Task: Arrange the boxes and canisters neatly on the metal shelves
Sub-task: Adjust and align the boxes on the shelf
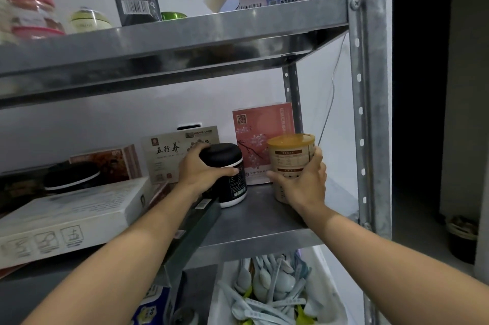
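Head view is showing the left hand (201, 169) gripping the black canister (230, 179) and the right hand (304, 181) gripping the tan canister (291, 155), both near the middle shelf's (259, 216) right edge.

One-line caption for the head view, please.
Left hand grips a black canister, right hand a tan canister, both on a metal shelf.

White wall (79, 118), dark doorway (420, 86) right

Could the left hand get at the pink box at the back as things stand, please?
Probably not yet: the left hand grips the black canister, which stands with the tan canister before the pink box.
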